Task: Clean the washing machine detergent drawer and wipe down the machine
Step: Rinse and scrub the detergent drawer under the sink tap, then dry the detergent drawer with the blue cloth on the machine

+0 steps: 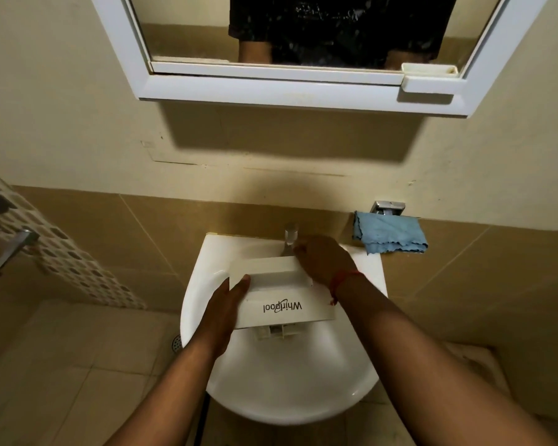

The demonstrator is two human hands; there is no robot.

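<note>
A white detergent drawer (281,296) with an upside-down Whirlpool logo on its front panel is held over the white sink (287,381). My left hand (221,312) grips its left end from below and the side. My right hand (324,260) rests on the drawer's far right corner, close to the chrome tap (290,239); whether it touches the tap I cannot tell. A red thread circles my right wrist. No water flow is visible.
A blue cloth (388,233) hangs from a chrome wall holder to the right of the sink. A white-framed mirror cabinet (271,88) hangs above. Shower fittings (12,249) stick out of the mosaic wall at left. A floor drain (177,342) lies left of the sink.
</note>
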